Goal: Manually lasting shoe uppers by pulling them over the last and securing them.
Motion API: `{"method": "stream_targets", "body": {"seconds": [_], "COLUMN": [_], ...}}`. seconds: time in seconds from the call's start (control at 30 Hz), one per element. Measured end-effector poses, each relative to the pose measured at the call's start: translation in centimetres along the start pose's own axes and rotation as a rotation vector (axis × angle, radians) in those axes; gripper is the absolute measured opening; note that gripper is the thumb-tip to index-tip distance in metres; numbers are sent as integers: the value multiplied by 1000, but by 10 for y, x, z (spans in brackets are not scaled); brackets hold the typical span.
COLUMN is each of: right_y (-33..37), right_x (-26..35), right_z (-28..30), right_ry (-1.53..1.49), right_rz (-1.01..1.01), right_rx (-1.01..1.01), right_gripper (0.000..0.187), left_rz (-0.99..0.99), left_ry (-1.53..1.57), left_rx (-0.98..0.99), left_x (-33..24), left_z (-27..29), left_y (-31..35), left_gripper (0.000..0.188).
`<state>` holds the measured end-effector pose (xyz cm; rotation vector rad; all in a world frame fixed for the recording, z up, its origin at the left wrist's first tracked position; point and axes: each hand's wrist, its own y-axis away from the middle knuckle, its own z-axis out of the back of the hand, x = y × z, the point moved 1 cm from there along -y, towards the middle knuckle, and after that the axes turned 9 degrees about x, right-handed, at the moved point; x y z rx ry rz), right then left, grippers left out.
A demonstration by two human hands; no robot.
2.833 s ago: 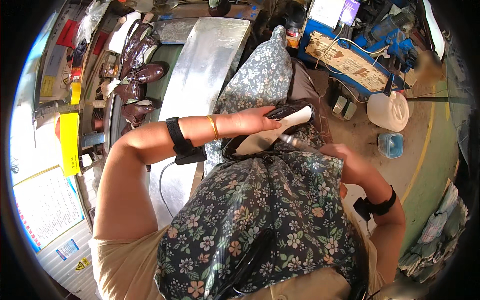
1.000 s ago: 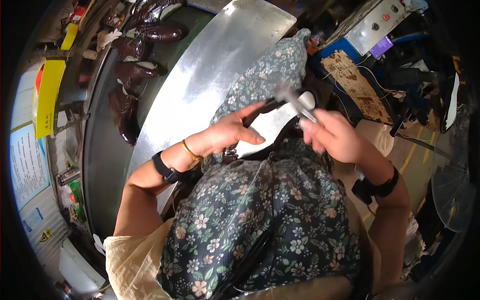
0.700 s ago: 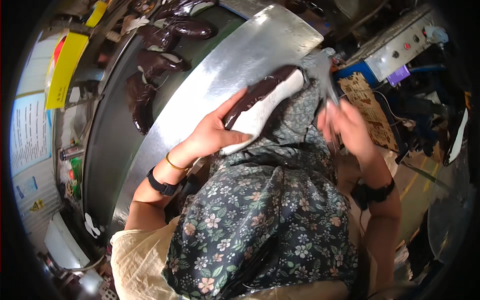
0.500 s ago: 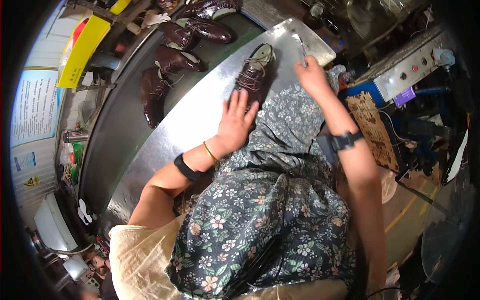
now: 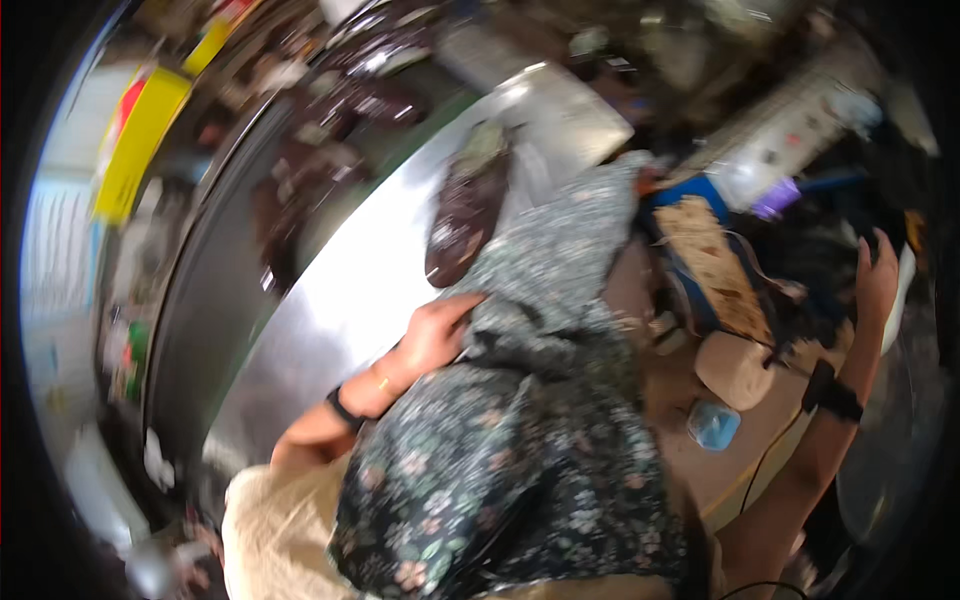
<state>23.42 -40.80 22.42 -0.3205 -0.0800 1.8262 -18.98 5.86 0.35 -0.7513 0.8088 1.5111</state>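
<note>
A glossy dark brown lace-up shoe (image 5: 468, 212) lies on the shiny metal tabletop (image 5: 340, 285), its toe pointing toward me. My left hand (image 5: 437, 333) rests just below that toe, at the table's near edge against my floral apron (image 5: 540, 235). Its fingertips are blurred and partly lost in the apron folds, so its grip is unclear. Far out to the right, my right hand (image 5: 877, 275) is raised with fingers stretched and apart. Nothing shows between them, and a white curved object (image 5: 900, 300) is right beside it.
More brown shoes (image 5: 310, 190) sit on the dark belt (image 5: 215, 300) beyond the table. A cardboard-coloured panel (image 5: 715, 265), a beige roll (image 5: 735, 370) and a blue item (image 5: 713, 425) are at the right. Behind them stands a machine with a control panel (image 5: 790, 125).
My left hand has come off the shoe and drawn back toward me. My right hand has swung far right, and the slim metal tool it held no longer shows. The view has shifted and blurred.
</note>
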Motion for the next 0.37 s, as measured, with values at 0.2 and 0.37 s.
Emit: {"method": "stream_targets", "body": {"seconds": [0.2,0.37], "right_y": [49,55], "right_x": [-111,-73], "right_z": [-35,-63], "right_ry": [-233,-162], "right_rz": [-553,-318], "right_rx": [-123,-525], "right_gripper": [68,72], "left_rz": [-159,-163], "left_ry": [-47,210], "left_rx": [-51,79], "left_x": [-28,-71], "left_z": [-12,-24], "left_y": [-62,-117], "left_gripper": [27,20]}}
